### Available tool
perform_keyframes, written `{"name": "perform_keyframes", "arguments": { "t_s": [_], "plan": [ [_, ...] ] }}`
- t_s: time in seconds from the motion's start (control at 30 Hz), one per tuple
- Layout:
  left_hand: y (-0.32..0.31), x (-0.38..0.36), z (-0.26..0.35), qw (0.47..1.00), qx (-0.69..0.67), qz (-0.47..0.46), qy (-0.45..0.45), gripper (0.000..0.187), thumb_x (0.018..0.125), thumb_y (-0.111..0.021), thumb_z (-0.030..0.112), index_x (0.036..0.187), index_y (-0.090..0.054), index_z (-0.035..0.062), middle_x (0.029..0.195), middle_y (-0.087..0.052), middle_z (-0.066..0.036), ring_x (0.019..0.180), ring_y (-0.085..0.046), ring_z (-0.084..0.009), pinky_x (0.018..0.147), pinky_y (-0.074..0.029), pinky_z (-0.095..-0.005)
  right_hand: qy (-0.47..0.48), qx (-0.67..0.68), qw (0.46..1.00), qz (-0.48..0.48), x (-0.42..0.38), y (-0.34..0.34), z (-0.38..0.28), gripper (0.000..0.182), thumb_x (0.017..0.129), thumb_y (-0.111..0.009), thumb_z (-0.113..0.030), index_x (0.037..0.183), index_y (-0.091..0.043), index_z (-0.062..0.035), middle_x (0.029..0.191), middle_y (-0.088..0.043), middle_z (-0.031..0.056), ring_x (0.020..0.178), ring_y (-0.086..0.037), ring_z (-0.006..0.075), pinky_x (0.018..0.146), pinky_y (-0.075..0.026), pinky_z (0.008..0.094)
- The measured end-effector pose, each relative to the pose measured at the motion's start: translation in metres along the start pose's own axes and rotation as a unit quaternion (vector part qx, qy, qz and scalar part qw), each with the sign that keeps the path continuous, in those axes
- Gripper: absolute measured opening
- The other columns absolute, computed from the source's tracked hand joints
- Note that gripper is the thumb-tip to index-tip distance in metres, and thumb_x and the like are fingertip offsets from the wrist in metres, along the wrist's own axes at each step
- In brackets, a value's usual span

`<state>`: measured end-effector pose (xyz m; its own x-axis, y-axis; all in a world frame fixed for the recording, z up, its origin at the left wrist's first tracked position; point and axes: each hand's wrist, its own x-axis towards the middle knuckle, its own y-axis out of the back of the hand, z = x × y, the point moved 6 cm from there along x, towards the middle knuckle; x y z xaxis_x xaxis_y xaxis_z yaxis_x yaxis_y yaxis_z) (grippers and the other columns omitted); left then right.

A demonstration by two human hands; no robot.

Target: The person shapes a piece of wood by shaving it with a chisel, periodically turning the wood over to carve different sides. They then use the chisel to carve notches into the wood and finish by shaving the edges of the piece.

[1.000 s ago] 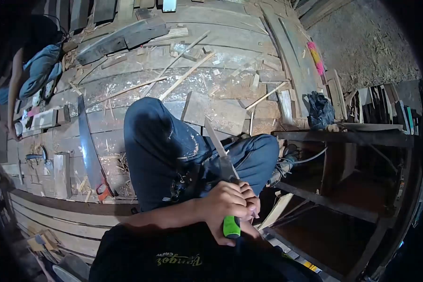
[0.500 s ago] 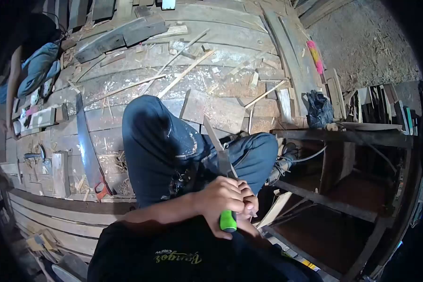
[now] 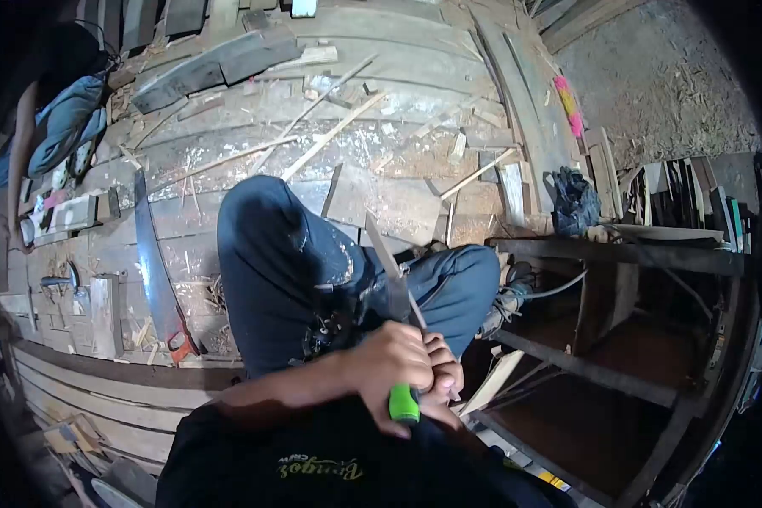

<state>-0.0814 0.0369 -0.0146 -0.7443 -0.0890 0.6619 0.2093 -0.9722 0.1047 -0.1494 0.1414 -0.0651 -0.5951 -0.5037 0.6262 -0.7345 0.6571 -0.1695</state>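
My left hand [image 3: 394, 360] is wrapped round the green and black handle [image 3: 404, 405] of a long tool. The tool's narrow, pointed grey blade [image 3: 385, 254] extends up and away between my knees. Close against it on the right, my right hand [image 3: 443, 368] has its fingers closed round a thin pale strip [image 3: 416, 311], which lies beside the blade. Where strip and blade meet is partly hidden by my fingers. My bent legs [image 3: 271, 254] in dark trousers frame the tool.
A handsaw [image 3: 157, 262] with a red handle and a hammer [image 3: 62, 278] lie on the plank floor at left. Another person's arm [image 3: 21, 161] shows at the far left. Wood strips [image 3: 334, 135] lie ahead. A dark wooden frame [image 3: 618, 250] stands at right.
Both hands have shifted slightly left and down with the green handle. The blade's pointed end has dropped slightly lower in view.
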Motion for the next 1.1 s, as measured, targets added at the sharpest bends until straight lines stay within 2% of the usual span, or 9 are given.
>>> {"name": "perform_keyframes", "arguments": {
  "t_s": [0.13,0.2,0.27,0.4,0.5,0.8,0.9,0.93,1.1],
  "plan": [
    [-0.003,0.000,-0.008,1.000,0.030,-0.008,-0.001,0.053,0.055,-0.078,0.057,0.065,-0.054,0.0110,0.063,-0.053,-0.003,0.061,-0.058,-0.0244,0.063,-0.044,-0.0352,0.002,-0.001,1.000,0.007,0.000,0.001,0.002,0.030,0.103,-0.046,-0.026,0.083,-0.045,-0.0048,0.072,-0.052,0.0081,0.064,-0.047,0.0228,0.068,-0.043,0.0454],
    [-0.016,-0.001,-0.001,0.995,0.079,0.024,-0.058,0.058,0.064,-0.071,0.064,0.061,-0.048,0.0111,0.060,-0.044,-0.003,0.055,-0.052,-0.0243,0.055,-0.041,-0.0347,0.003,0.005,1.000,0.006,0.001,0.000,0.003,0.029,0.103,-0.046,-0.026,0.083,-0.045,-0.0048,0.072,-0.052,0.0080,0.064,-0.047,0.0228,0.068,-0.043,0.0454],
    [-0.018,-0.001,-0.002,0.996,0.060,0.059,-0.038,0.053,0.059,-0.075,0.058,0.064,-0.052,0.0105,0.062,-0.051,-0.004,0.058,-0.057,-0.0236,0.059,-0.043,-0.0353,-0.004,0.002,1.000,0.003,-0.001,0.003,0.002,0.029,0.103,-0.046,-0.026,0.083,-0.045,-0.0049,0.072,-0.052,0.0080,0.064,-0.047,0.0227,0.068,-0.043,0.0453],
    [-0.006,0.002,-0.006,0.999,0.035,0.003,-0.011,0.050,0.064,-0.072,0.056,0.065,-0.053,0.0100,0.061,-0.048,-0.003,0.058,-0.055,-0.0227,0.060,-0.043,-0.0358,-0.005,0.008,1.000,0.009,-0.003,0.000,0.004,0.029,0.103,-0.046,-0.026,0.083,-0.045,-0.0050,0.072,-0.052,0.0079,0.064,-0.047,0.0226,0.068,-0.043,0.0452],
    [-0.015,0.002,0.005,0.995,0.071,0.043,-0.052,0.060,0.067,-0.069,0.064,0.058,-0.044,0.0105,0.059,-0.041,-0.004,0.054,-0.049,-0.0253,0.055,-0.039,-0.0368,0.004,0.012,1.000,0.011,0.000,0.002,0.003,0.029,0.103,-0.046,-0.026,0.083,-0.044,-0.0051,0.072,-0.052,0.0078,0.064,-0.047,0.0225,0.068,-0.043,0.0451],
    [-0.012,-0.005,-0.014,0.997,0.073,0.013,-0.003,0.062,0.057,-0.073,0.066,0.063,-0.047,0.0097,0.061,-0.048,-0.004,0.059,-0.055,-0.0266,0.061,-0.042,-0.0366,0.004,0.002,1.000,0.008,0.017,-0.009,-0.004,0.030,0.105,-0.037,-0.027,0.081,-0.040,-0.0087,0.067,-0.045,0.0032,0.061,-0.040,0.0185,0.066,-0.040,0.0398],
    [0.008,-0.004,-0.021,0.994,-0.014,0.102,-0.039,0.062,0.059,-0.072,0.068,0.064,-0.050,0.0092,0.060,-0.049,-0.005,0.056,-0.054,-0.0273,0.058,-0.041,-0.0374,0.011,0.036,0.983,0.178,0.000,0.012,0.005,0.034,0.106,-0.036,-0.030,0.078,-0.036,-0.0104,0.064,-0.032,0.0005,0.057,-0.031,0.0158,0.063,-0.035,0.0357],
    [0.015,-0.005,-0.024,0.993,-0.007,0.115,-0.035,0.068,0.067,-0.065,0.075,0.066,-0.055,0.0078,0.064,-0.054,-0.006,0.056,-0.056,-0.0280,0.059,-0.043,-0.0351,-0.008,0.018,0.989,0.148,0.004,0.013,0.000,0.035,0.106,-0.037,-0.032,0.079,-0.036,-0.0094,0.063,-0.033,0.0011,0.058,-0.032,0.0161,0.063,-0.035,0.0363],
    [0.019,-0.006,-0.017,0.982,0.011,0.186,-0.037,0.066,0.069,-0.065,0.073,0.065,-0.055,0.0075,0.059,-0.050,-0.005,0.053,-0.056,-0.0259,0.055,-0.043,-0.0343,0.025,-0.012,0.999,0.041,-0.006,-0.006,-0.003,0.036,0.105,-0.044,-0.029,0.079,-0.044,-0.0036,0.064,-0.047,0.0059,0.058,-0.045,0.0189,0.062,-0.041,0.0400]
  ]
}}
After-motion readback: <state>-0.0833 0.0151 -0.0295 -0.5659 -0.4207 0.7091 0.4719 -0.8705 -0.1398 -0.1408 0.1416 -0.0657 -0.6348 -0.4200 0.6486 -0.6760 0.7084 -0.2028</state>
